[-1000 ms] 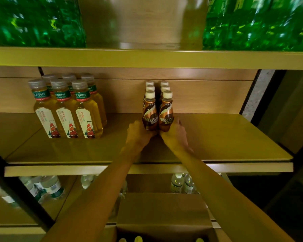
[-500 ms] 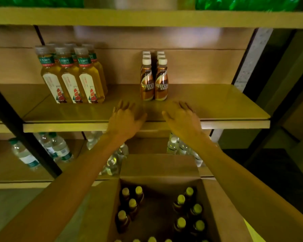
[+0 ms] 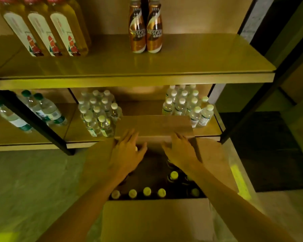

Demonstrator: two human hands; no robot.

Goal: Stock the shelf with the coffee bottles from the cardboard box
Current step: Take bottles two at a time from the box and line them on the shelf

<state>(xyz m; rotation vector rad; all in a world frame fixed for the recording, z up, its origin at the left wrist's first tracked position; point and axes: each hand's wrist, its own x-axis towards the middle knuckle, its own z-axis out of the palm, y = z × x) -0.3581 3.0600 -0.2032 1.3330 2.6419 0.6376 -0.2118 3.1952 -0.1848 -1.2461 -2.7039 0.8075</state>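
Observation:
Brown coffee bottles (image 3: pixel 145 32) stand in two short rows on the wooden shelf (image 3: pixel 135 79), upper middle. Below, an open cardboard box (image 3: pixel 156 219) sits on the floor with several more coffee bottles (image 3: pixel 147 192) inside, their pale caps showing. My left hand (image 3: pixel 128 152) hovers over the box's left side with fingers spread and holds nothing. Over the right side of the box my right hand (image 3: pixel 180 151) is also open and empty. Both arms hide some of the bottles beneath them.
Yellow tea bottles (image 3: pixel 45 27) stand at the shelf's left. The lower shelf (image 3: pixel 206 135) carries packs of clear water bottles (image 3: pixel 100 112). A black diagonal frame bar (image 3: pixel 33 119) crosses at left, another at right. The box's far flap (image 3: pixel 154 125) leans against the lower shelf.
Both hands let go of the coffee bottles on the shelf, drew back and dropped down over the open box. My view tilted downward with them.

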